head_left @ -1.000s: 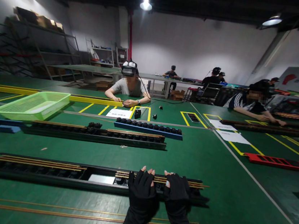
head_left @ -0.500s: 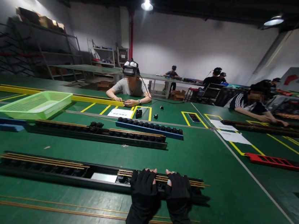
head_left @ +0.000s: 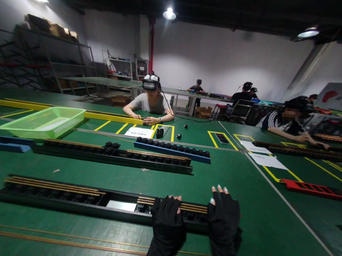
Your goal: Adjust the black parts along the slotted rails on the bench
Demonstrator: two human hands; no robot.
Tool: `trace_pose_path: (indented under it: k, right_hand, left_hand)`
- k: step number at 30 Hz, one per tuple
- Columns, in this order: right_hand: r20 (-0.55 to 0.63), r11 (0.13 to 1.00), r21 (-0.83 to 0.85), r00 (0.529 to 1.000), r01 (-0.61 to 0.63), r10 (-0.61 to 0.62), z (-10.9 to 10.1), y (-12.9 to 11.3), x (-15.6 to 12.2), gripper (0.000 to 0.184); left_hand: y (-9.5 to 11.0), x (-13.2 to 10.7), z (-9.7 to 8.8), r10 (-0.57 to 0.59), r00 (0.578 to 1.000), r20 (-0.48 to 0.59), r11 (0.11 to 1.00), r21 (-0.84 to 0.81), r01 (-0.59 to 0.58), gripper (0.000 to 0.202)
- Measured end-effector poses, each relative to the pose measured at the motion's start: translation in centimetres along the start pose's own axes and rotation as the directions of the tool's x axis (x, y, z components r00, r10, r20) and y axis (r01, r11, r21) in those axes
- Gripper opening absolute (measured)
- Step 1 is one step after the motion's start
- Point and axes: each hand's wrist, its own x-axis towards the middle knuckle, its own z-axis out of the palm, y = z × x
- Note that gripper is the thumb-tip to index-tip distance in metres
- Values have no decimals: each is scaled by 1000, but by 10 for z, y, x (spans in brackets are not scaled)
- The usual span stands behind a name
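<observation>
A long black channel [head_left: 70, 207] lies across the table before me, with black blocks inside and thin brass rods [head_left: 194, 208] along its top. My left hand [head_left: 168, 219], in a black fingerless glove, is curled over the rods and the channel right of its middle. At the channel's right end, my right hand [head_left: 225, 217], gloved alike, has its fingers stretched forward and apart, with nothing seen in them. It covers the rod ends there. A pale flat piece [head_left: 121, 206] shows inside the channel, left of my left hand.
Loose brass rods [head_left: 82, 244] lie nearest me. Beyond the channel are a second black channel [head_left: 117, 159], a blue channel [head_left: 173, 150], a green basket [head_left: 18, 128] and a red frame [head_left: 322, 191]. A person [head_left: 151, 102] sits opposite at a yellow channel [head_left: 67, 111].
My right hand has slid rightward along the channel to its end, and its fingers have straightened. My left hand stays at about the same place on the rods. The view has shifted slightly.
</observation>
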Motion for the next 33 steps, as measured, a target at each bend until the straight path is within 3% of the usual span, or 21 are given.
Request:
trace_pose_path:
  k: [7,12,19,25,33]
  right_hand:
    - [139,999,44,990,6,-12,5,13,-8,36]
    - [114,995,93,993,-22,12,1,10,-6,36]
    - [120,995,95,993,-12,0,4,13,-9,37]
    - [103,995,103,995,-6,-4,2,12,-8,36]
    - [104,997,76,994,10,-17,2,13,-7,36]
  left_hand:
    - [0,-4,3,-11,1000,18,1000,-13,11,40]
    - [0,-6,1,-33,996,83,999,-10,34,40]
    - [1,-1,1,-26,1000,17,1000,-6,26,36]
    - [1,-1,0,-30,997,65,999,-8,31,37]
    - [2,1,0,-23,999,46,1000,2,23,37]
